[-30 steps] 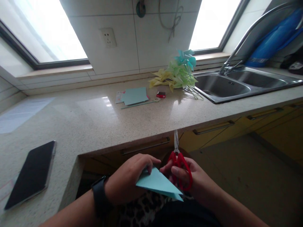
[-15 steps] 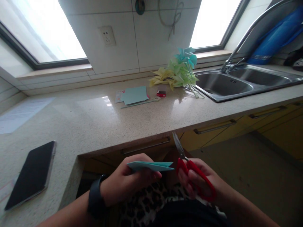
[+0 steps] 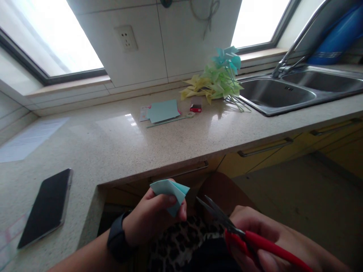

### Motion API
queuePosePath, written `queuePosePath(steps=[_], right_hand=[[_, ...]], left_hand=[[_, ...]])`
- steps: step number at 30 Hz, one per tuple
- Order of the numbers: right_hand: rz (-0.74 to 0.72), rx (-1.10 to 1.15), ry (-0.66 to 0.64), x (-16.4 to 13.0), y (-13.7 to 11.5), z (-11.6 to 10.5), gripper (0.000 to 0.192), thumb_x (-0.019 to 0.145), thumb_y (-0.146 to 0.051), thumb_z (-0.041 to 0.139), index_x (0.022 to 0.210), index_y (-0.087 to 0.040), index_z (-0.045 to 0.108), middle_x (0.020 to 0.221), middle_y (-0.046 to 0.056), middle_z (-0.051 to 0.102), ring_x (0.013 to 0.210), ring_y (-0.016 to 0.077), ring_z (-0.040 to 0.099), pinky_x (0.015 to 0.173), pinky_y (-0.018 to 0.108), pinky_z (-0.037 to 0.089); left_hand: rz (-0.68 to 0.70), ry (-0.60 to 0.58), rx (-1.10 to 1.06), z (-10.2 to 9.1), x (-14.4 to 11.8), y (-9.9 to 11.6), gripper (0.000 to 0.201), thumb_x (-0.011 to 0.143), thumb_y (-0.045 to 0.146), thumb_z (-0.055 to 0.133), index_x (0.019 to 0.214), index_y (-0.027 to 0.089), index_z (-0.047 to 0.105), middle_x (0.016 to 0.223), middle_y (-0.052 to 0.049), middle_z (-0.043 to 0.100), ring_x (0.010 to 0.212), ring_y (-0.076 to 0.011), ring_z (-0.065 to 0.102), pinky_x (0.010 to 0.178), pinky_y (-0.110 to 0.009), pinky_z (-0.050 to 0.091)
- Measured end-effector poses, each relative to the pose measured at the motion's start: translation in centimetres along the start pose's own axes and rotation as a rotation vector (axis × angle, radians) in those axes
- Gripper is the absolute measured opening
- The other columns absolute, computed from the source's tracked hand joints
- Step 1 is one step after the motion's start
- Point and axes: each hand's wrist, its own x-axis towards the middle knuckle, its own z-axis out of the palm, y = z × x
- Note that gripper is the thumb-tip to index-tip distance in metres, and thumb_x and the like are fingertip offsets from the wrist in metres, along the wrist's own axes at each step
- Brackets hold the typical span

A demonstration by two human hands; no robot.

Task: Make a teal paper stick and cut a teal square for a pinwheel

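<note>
You sit at a speckled stone counter (image 3: 119,147). Your right hand (image 3: 272,241), at 5 o'clock, grips red scissors (image 3: 241,238), blades parted. Your left hand (image 3: 153,217) pinches folded blue paper (image 3: 170,190) at 6 o'clock. A phone (image 3: 45,207) lies at 9 o'clock; paper pinwheels (image 3: 218,77) at 1 o'clock.

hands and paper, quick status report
Left hand pinching folded blue paper. Right hand gripping red scissors, blades slightly open, tips just short of paper. Nothing between them.
</note>
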Motion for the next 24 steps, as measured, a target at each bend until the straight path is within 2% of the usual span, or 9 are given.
queuePosePath(steps=[5, 9, 12, 19, 22, 24], right_hand=[[0.042, -0.069, 0.042, -0.1, -0.3, -0.1, 0.057, 0.085, -0.07, 0.061, 0.069, -0.018, 0.046, 0.059, -0.006, 0.035, 0.052, 0.0047, 0.028, 0.045, 0.017, 0.022], [0.104, 0.007, 0.05, -0.2, -0.2, 0.3, 0.06, 0.078, -0.074, 0.066, 0.069, -0.018, 0.048, 0.057, -0.006, 0.036, 0.05, 0.004, 0.026, 0.042, 0.017, 0.02], [0.11, 0.066, 0.118, -0.2, 0.0, 0.6, 0.06, 0.075, -0.072, 0.07, 0.067, -0.017, 0.048, 0.055, -0.007, 0.037, 0.049, 0.0035, 0.026, 0.042, 0.017, 0.019], [0.169, 0.099, 0.159, -0.7, 0.8, 0.5, 0.059, 0.074, -0.071, 0.073, 0.07, -0.017, 0.051, 0.058, -0.005, 0.045, 0.047, 0.0029, 0.038, 0.042, 0.013, 0.029], [0.205, 0.086, 0.141, -1.1, 0.6, -0.1, 0.059, 0.074, -0.071, 0.072, 0.07, -0.016, 0.052, 0.058, -0.005, 0.047, 0.046, 0.0032, 0.042, 0.042, 0.013, 0.032], [0.246, 0.095, 0.109, -1.5, 0.5, -0.7, 0.059, 0.073, -0.071, 0.073, 0.07, -0.016, 0.053, 0.058, -0.004, 0.049, 0.046, 0.0034, 0.044, 0.042, 0.013, 0.033]], left_hand=[[-0.001, 0.007, 0.03, 0.1, -0.1, 0.0, 0.011, 0.089, 0.022, 0.063, 0.083, 0.016, 0.068, 0.07, -0.004, 0.069, 0.071, -0.0151, 0.061, 0.074, -0.029, 0.045], [0.004, -0.008, 0.052, 0.1, -0.1, 0.1, 0.012, 0.089, 0.027, 0.065, 0.084, 0.017, 0.068, 0.071, -0.003, 0.07, 0.072, -0.015, 0.062, 0.073, -0.028, 0.045], [-0.002, -0.002, 0.081, 0.1, 0.0, 0.2, 0.015, 0.089, 0.03, 0.068, 0.083, 0.017, 0.068, 0.071, -0.003, 0.07, 0.072, -0.0154, 0.062, 0.073, -0.029, 0.046], [-0.029, -0.015, 0.157, -0.5, 0.0, 0.3, 0.018, 0.091, 0.034, 0.07, 0.083, 0.018, 0.067, 0.073, -0.002, 0.072, 0.071, -0.0141, 0.063, 0.07, -0.026, 0.047], [-0.041, -0.04, 0.265, -1.0, -0.1, 0.8, 0.019, 0.092, 0.037, 0.07, 0.089, 0.018, 0.069, 0.078, -0.003, 0.073, 0.074, -0.0143, 0.064, 0.071, -0.025, 0.047], [-0.025, -0.062, 0.412, -1.1, -0.1, 1.3, 0.025, 0.094, 0.041, 0.066, 0.09, 0.017, 0.071, 0.079, -0.005, 0.073, 0.073, -0.0145, 0.063, 0.069, -0.025, 0.047]])
